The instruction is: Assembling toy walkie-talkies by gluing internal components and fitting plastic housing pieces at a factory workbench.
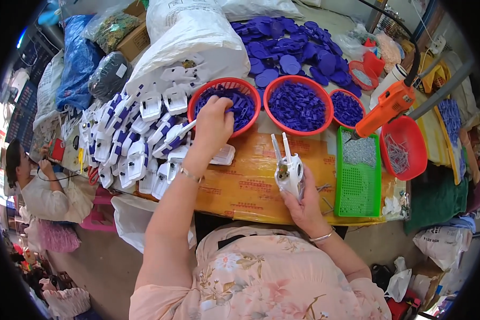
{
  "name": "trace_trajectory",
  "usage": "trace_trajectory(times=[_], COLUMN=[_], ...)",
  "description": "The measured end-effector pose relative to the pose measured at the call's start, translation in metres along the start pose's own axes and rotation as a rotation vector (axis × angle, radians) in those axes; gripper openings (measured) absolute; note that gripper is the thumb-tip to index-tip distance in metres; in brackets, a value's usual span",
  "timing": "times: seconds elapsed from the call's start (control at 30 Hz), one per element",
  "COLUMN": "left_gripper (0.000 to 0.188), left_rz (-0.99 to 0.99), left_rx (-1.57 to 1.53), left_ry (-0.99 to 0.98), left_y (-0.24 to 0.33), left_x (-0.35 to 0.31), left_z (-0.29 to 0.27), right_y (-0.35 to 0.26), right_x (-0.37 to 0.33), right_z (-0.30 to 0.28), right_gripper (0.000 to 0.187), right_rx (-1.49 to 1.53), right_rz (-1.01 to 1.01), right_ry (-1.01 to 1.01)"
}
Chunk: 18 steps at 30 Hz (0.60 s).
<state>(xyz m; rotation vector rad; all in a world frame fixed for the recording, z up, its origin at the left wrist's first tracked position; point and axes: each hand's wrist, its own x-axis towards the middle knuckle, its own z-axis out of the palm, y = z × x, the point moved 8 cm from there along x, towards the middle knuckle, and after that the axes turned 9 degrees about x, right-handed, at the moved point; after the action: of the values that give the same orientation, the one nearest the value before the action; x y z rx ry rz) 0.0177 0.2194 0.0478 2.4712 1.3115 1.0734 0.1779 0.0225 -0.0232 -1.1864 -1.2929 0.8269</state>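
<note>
My left hand (214, 118) reaches over the left red basket (193, 113), which holds long purple plastic pieces (244, 111). Its fingers are curled together at the pieces, and the fingertips are partly hidden. Over the table's front part, my right hand (305, 205) grips a white plastic housing (292, 178) with two prongs pointing away from me. A brass-coloured metal part shows inside that housing. To the left lies a heap of white and purple plastic assemblies (136, 160), partly spilling from a white sack (192, 40).
Right of the left basket stand two more red baskets (298, 131) of small purple parts. An orange electric screwdriver (384, 109) hangs over a green tray (359, 194) of small metal pieces. Purple discs (289, 64) pile up behind. Another person (48, 192) sits far left.
</note>
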Motion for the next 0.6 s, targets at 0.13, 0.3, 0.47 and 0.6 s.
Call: trace_trajectory(times=[0.13, 0.3, 0.47, 0.6], left_gripper=[0.017, 0.013, 0.008, 0.011], left_rz=[0.115, 0.093, -0.022, -0.459], left_rx=[0.322, 0.320, -0.021, -0.738], left_ry=[-0.161, -0.225, -0.022, -0.229], left_y=[-0.008, -0.017, -0.016, 0.000], left_x=[0.023, 0.028, 0.017, -0.028], left_z=[0.041, 0.046, -0.002, 0.008], right_y=[0.009, 0.007, 0.005, 0.003], right_x=[0.001, 0.000, -0.003, -0.001], right_z=[-0.001, -0.003, -0.002, -0.003], right_gripper=[0.068, 0.067, 0.067, 0.066], right_rx=[0.054, 0.075, 0.106, 0.128], right_rz=[0.003, 0.017, 0.000, 0.026], right_ry=[-0.011, -0.003, 0.009, 0.006])
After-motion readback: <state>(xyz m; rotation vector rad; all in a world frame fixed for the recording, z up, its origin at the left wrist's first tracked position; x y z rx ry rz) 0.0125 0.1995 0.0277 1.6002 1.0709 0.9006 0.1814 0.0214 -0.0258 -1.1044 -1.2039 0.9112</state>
